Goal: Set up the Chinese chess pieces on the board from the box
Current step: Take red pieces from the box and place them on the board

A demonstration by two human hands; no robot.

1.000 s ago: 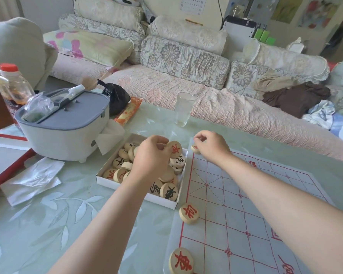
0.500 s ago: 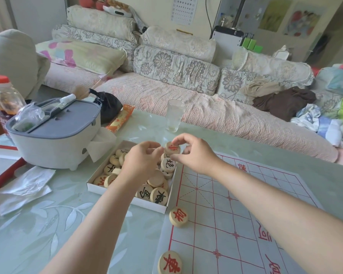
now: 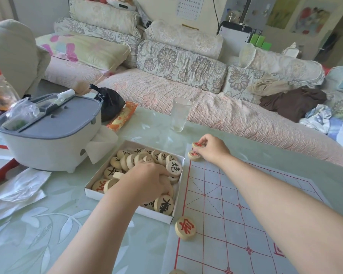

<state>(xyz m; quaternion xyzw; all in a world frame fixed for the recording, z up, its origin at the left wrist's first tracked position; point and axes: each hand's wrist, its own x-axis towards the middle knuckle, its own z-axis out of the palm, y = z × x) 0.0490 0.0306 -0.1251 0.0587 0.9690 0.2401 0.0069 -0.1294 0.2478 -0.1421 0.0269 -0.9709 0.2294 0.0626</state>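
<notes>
Reaching into the box [image 3: 91, 191], the left hand [image 3: 147, 179] is curled among pieces, grip unclear; a red piece [image 3: 198, 144] is pinched by the right hand [image 3: 212, 149] at the board [image 3: 236, 224] corner, frame centre.

Left hand [image 3: 147, 178] palm-down among wooden pieces in the white box [image 3: 127, 202], right hand [image 3: 212, 149] pinching a red-marked piece [image 3: 198, 144] right of the box, above another piece [image 3: 193, 155] at the board [image 3: 236, 224] corner
</notes>
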